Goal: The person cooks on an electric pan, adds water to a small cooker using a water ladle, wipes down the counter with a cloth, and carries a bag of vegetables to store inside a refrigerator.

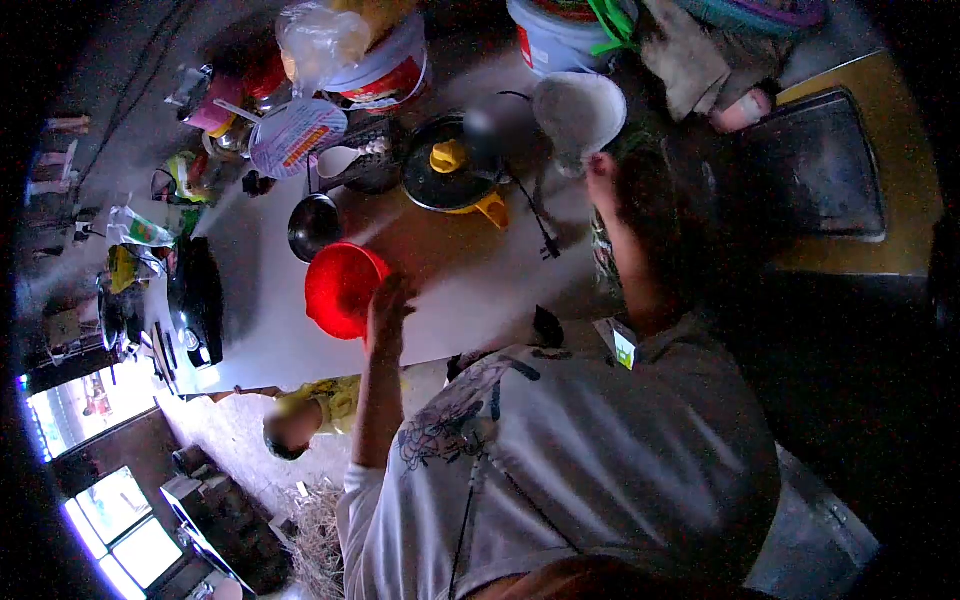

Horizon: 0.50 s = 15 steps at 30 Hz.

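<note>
My left hand (390, 308) grips the near rim of a red plastic bowl (335, 290), which is tilted on the pale countertop. Further right, my right hand (602, 185) is closed at the lower end of a whitish scoop-shaped vessel (580, 110), apparently on its handle; dim light hides the exact grip. Between the two hands stands a pan with a dark glass lid (432, 178), a yellow knob and a yellow handle. A black ladle (315, 226) lies just beyond the red bowl.
Behind are white buckets (375, 72), a patterned round fan (298, 138) and a white spoon (338, 160). A plug (550, 247) lies on a cord. A black appliance (193, 305) sits left. Another person in yellow (325, 405) is beyond the counter edge. A dark tray (825, 165) is right.
</note>
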{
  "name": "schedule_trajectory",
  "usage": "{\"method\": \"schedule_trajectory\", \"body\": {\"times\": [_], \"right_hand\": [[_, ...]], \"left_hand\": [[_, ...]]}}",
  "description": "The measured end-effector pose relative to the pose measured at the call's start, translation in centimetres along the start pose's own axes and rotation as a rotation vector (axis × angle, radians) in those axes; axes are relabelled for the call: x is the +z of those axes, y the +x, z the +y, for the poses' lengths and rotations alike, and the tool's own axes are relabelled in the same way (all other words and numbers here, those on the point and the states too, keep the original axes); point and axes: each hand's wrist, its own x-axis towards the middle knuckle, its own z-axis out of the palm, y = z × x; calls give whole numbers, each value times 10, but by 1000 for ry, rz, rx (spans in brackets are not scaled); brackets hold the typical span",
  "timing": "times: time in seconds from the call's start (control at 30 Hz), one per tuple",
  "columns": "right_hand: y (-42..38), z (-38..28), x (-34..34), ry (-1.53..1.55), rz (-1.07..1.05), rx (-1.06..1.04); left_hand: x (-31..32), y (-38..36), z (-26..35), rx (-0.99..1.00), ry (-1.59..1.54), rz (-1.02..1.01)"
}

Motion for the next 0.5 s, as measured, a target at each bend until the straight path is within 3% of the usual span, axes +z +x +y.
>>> {"method": "schedule_trajectory", "body": {"times": [0.03,0.13,0.17,0.23,0.3,0.43,0.5], "right_hand": [[15,10,-3,-171,106,-230],[66,-10,-22,-271,151,-84],[88,5,-29,-272,145,-79],[128,43,-42,-1048,20,-99],[146,47,-45,-995,-66,-42],[148,16,-44,-683,-264,221],[140,-6,-43,-522,-328,348]], "left_hand": [[14,15,-8,-24,-27,-108],[53,49,-48,-176,-267,-263],[64,64,-69,-183,-196,-301],[94,82,-79,-194,-127,-335],[130,84,-58,-160,-315,-162],[160,91,-22,-259,-323,-127],[169,95,-30,-224,-565,-118]]}}
